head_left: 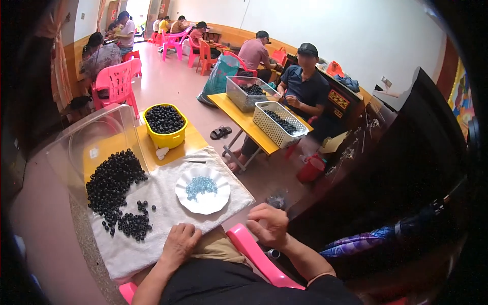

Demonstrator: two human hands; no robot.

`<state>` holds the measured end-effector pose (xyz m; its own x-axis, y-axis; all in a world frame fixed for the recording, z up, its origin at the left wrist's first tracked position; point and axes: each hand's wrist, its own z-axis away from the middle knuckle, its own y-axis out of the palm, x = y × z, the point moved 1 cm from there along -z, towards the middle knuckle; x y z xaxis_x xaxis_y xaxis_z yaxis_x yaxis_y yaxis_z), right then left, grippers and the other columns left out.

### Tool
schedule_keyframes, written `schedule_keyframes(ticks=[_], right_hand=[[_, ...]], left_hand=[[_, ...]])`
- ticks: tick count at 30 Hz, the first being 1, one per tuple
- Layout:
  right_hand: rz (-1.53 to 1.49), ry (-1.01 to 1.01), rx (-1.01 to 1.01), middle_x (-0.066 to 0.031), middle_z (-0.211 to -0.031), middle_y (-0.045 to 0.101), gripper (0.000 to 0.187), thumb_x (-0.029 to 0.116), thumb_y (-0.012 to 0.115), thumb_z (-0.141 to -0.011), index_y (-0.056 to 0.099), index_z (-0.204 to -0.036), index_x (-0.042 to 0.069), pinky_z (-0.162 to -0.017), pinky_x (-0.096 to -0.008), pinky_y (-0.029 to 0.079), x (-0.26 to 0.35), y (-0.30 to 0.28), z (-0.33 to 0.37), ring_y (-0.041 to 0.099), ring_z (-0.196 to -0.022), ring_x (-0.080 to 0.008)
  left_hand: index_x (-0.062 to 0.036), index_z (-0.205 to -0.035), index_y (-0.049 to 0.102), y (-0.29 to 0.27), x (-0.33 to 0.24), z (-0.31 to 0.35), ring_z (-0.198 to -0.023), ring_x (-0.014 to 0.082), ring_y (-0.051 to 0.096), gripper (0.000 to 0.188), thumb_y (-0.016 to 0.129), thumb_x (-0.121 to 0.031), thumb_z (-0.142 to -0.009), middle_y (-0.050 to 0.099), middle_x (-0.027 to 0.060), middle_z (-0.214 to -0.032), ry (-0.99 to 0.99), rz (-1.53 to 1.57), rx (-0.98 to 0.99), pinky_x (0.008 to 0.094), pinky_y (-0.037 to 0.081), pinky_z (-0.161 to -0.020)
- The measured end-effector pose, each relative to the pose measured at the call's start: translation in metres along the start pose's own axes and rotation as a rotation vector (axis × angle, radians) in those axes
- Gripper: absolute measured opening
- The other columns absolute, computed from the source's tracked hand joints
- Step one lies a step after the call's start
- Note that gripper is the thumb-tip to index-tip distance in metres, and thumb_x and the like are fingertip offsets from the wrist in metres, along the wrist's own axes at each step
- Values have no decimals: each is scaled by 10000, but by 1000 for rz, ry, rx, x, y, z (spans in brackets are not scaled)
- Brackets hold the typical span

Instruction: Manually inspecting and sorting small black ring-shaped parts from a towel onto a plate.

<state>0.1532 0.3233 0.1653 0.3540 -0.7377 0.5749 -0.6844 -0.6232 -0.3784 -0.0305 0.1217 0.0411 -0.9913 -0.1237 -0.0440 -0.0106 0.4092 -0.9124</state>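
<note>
My left hand rests at the near edge of the white cloth, its fingers curled down and together; what lies under them is hidden. Raised beside the pink chair's armrest, my right hand has its fingers bent inward. Anything inside it is too small or hidden to make out. A white scalloped plate holds small clear-blue pieces. Left of it, a heap of black ring-like beads spreads over the cloth, with a smaller cluster nearer me. Dark tweezers lie beyond the plate.
A yellow tub of black beads stands at the table's far side. A clear plastic bin lies tipped behind the heap. Ahead right, a person sits by a folding table with two bins. An umbrella lies right.
</note>
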Motion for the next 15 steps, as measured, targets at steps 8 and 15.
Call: schedule_keyframes(ticks=[8,15], right_hand=[[-78,194,83,-126,-771,687,71,35,754,-891,713,-895,-23,-609,-288,500,-37,38,27,644,-684,-152],[-113,320,146,-90,-772,689,59,35,747,-903,715,-889,-12,-599,-281,497,-61,56,48,643,-684,-129]], left_hand=[[-128,-989,586,2,1,1,-903,227,560,178,592,-151,-812,546,56,-936,24,-29,-22,357,458,-776],[-133,-1002,589,3,3,0,-909,217,557,174,590,-163,-830,547,45,-944,35,-75,-23,354,454,-776]])
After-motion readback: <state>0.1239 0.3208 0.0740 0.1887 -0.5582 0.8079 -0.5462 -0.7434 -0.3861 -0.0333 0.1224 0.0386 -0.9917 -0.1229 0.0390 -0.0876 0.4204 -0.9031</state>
